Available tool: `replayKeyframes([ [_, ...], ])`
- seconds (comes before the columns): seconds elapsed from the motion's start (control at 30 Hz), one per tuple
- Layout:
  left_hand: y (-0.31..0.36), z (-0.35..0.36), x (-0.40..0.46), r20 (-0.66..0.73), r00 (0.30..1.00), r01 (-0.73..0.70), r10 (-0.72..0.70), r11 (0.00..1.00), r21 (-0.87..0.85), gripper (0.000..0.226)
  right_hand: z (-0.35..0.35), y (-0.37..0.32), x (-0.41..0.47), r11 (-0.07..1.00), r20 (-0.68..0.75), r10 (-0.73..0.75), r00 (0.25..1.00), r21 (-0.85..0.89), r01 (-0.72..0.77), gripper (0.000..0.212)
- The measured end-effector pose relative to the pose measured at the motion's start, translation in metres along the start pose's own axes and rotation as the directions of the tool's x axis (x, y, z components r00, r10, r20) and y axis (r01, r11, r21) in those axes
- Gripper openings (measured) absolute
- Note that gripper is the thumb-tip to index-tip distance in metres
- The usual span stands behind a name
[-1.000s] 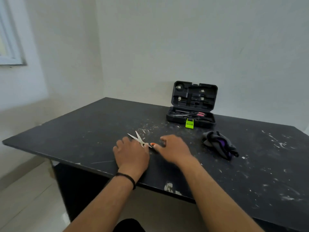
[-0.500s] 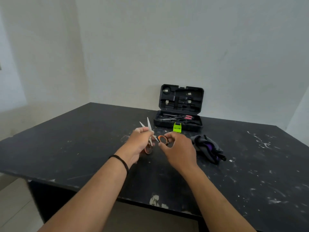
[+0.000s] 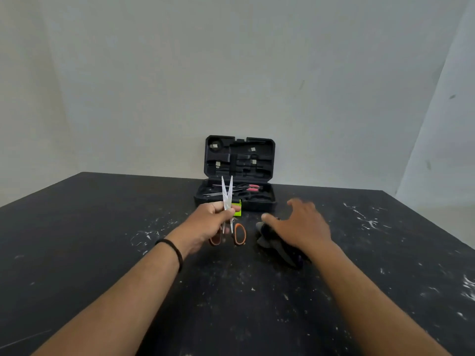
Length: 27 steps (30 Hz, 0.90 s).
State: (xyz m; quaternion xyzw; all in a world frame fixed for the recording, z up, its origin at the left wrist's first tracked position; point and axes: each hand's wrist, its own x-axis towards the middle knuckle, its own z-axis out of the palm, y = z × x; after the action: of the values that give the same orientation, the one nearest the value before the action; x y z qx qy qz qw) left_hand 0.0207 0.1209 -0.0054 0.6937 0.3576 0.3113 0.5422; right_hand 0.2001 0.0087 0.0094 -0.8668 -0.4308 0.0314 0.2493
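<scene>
**A:** Where are the scissors (image 3: pixel 227 201) on your feed?

**B:** I have them in my left hand (image 3: pixel 209 222), held above the black table (image 3: pixel 102 240), roughly mid-scene. Thumb and fingers are curled around the pivot area, pinching it. The blades point up and away from me, tips a little apart. The orange-rimmed handle loops hang below the hand, toward the near side.

**A:** And your right hand (image 3: pixel 300 227)?

**B:** It's released, with the fingers spread and holding nothing. It's over a dark fabric bundle (image 3: pixel 270 244) lying on the table just right of the scissors. The fingertips are blurred, so I can't tell whether the palm actually touches the fabric.

**A:** What's behind the scissors?

**B:** An open black tool case (image 3: pixel 239 160) at the far edge by the wall, with its lid standing upright. Tools lie in its lower half, one with pink grips. Its green latch (image 3: pixel 237 213) shows right beside my left fingers. There's a black band (image 3: pixel 172 251) on my left wrist.
</scene>
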Motion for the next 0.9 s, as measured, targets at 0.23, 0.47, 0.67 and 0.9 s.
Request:
replayKeyframes([
  [0.23,-0.018,0.009,0.028,0.101,0.993,0.058,-0.058,0.998,0.005,0.016,0.037,0.006,0.027,0.986,0.109,-0.096,0.989,0.143,0.08,0.026],
  [0.47,-0.03,0.005,0.028,0.121,0.993,0.004,0.006,0.997,-0.077,0.016,0.033,0.023,0.039,0.307,0.079,0.091,0.993,0.946,-0.104,0.029],
  [0.67,-0.034,0.008,0.03,0.134,0.991,-0.017,0.026,0.998,-0.065,0.016,0.034,0.011,0.026,0.379,0.058,0.022,0.998,0.923,-0.063,0.036],
  [0.9,-0.035,0.013,0.029,0.112,0.992,-0.061,0.065,0.998,-0.032,0.012,0.04,0.009,0.021,0.775,-0.414,-0.378,0.828,0.348,0.528,0.016],
])
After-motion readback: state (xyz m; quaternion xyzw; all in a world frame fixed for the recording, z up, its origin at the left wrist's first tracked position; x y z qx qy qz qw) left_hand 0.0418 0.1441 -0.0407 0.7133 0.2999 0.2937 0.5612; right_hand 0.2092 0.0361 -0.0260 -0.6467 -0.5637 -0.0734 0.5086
